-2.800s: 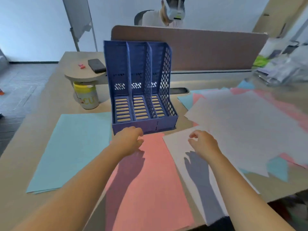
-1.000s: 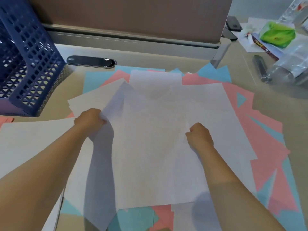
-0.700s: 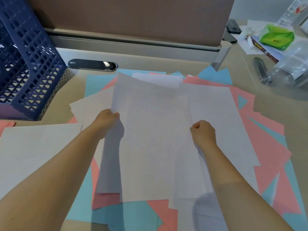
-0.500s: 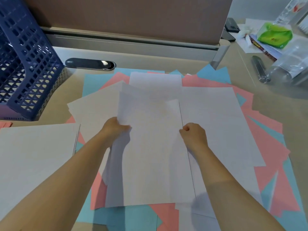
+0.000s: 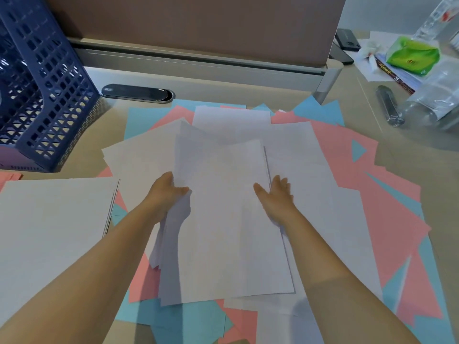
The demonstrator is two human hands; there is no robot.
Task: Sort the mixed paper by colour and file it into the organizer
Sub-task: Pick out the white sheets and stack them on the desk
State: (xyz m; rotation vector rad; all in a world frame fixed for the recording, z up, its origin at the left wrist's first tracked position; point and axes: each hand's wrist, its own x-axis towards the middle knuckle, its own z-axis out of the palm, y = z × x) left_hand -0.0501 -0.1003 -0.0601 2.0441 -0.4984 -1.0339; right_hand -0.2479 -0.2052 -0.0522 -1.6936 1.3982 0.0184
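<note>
Left hand (image 5: 166,192) gripping white sheets (image 5: 223,219) at left edge; right hand (image 5: 275,194) open-fingered against right edge, seemingly unclasped.

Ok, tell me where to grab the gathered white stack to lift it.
Probably by its two long edges, one hand from each side. The white stack lies lengthwise between the left hand and right hand, already squared. Its left edge looks slightly raised, giving fingers room underneath.
</note>
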